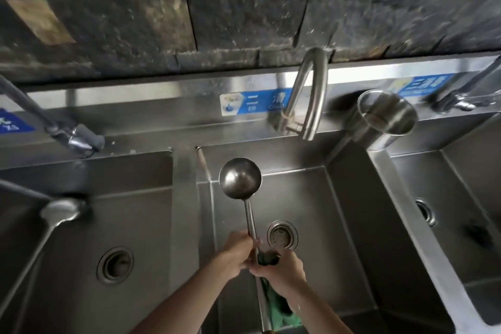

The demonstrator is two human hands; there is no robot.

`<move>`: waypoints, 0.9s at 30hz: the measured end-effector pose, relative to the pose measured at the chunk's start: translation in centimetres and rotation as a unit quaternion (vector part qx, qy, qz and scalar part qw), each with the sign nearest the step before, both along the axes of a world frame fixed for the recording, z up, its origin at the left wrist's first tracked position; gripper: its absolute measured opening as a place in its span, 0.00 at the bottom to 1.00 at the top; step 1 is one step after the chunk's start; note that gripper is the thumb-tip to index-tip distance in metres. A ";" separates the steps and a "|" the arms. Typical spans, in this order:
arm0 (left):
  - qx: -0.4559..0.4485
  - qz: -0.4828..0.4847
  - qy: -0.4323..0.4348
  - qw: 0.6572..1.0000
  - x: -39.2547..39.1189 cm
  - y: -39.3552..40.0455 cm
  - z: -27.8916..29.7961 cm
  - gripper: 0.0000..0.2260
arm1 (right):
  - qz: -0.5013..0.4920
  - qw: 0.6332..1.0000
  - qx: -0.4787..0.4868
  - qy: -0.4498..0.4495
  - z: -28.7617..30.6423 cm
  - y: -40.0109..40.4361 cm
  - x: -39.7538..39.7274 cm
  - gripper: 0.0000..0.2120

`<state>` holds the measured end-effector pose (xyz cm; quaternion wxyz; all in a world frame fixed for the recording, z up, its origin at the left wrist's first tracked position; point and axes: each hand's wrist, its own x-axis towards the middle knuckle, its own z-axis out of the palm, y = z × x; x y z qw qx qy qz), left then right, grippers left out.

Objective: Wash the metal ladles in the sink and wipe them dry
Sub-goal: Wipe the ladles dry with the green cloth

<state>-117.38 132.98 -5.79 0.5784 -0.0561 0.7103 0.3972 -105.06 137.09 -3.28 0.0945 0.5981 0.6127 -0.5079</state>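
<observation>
In the head view, a metal ladle point(240, 177) is being held over the middle sink basin point(339, 198), its long axis running almost straight away from the person: the bowl is lying well beyond the fingers, toward the back wall of the basin, while the handle is passing back between both hands and on toward the body. The left hand point(234, 255) is being curled round the shaft, fingers clenched on it just ahead of the other hand, so it is the nearer of the two to the bowl. The right hand point(282, 270) is being wrapped round a green cloth point(279, 306) that is being pressed against the handle just behind the left hand's fingers; the cloth's loose end is trailing back along the handle. Judging from this, the shaft is being scrubbed or wiped, and any stroke toward the bowl is being set up along that same axis, forward from the right hand's fingers. The drain point(282, 234) is lying just beyond the fingers and below them. The faucet point(306, 95) is standing well beyond the bowl, to the right of its line, and no water can be seen running from it. A second ladle point(61, 210) is resting in the left basin point(130, 225), well apart to the left of the left hand. A steel cup point(385, 116) is standing on the rim far beyond and to the right.
</observation>
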 end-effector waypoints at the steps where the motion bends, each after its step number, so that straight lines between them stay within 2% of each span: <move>1: -0.014 -0.001 -0.001 1.000 -0.2 0.1 -1.3 0.10 | -0.002 1.000 -0.007 -0.005 -0.7 -0.1 -0.4 0.24; 6: -0.066 0.005 -0.008 0.998 -1.2 0.3 -7.8 0.05 | 0.015 0.999 -0.043 -0.026 -4.8 0.0 -2.5 0.18; 9: -0.085 0.031 -0.022 0.996 -1.9 0.4 -10.2 0.06 | 0.025 0.997 -0.055 -0.043 -6.6 0.5 -3.4 0.14; 12: -0.097 0.072 -0.024 0.992 -2.4 0.6 -12.3 0.09 | 0.033 0.996 -0.057 -0.059 -8.1 0.8 -4.5 0.14; 17: -0.092 0.118 -0.013 0.989 -3.7 2.1 -12.4 0.10 | 0.037 0.996 -0.044 -0.061 -9.7 1.6 -6.0 0.16; 27: -0.117 0.175 -0.002 0.978 -4.4 3.1 -12.5 0.13 | 0.026 0.996 -0.057 -0.063 -11.7 1.5 -6.9 0.14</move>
